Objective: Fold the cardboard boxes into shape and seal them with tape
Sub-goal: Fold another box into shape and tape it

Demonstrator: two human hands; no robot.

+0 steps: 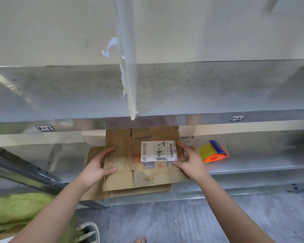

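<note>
Cardboard box point(120, 153), flattened, is seen lying on the metal shelf point(253, 163) atop a second cardboard sheet point(147, 190), with a white shipping label point(158, 151) stuck on its upper face. Its left edge is grasped by the left hand point(96, 165) and its right edge by the right hand point(191, 160), a thumb being laid on the top face in each case. An orange-and-blue tape dispenser point(213, 151) is noted on the same shelf, near the right hand but not touched by it.
</note>
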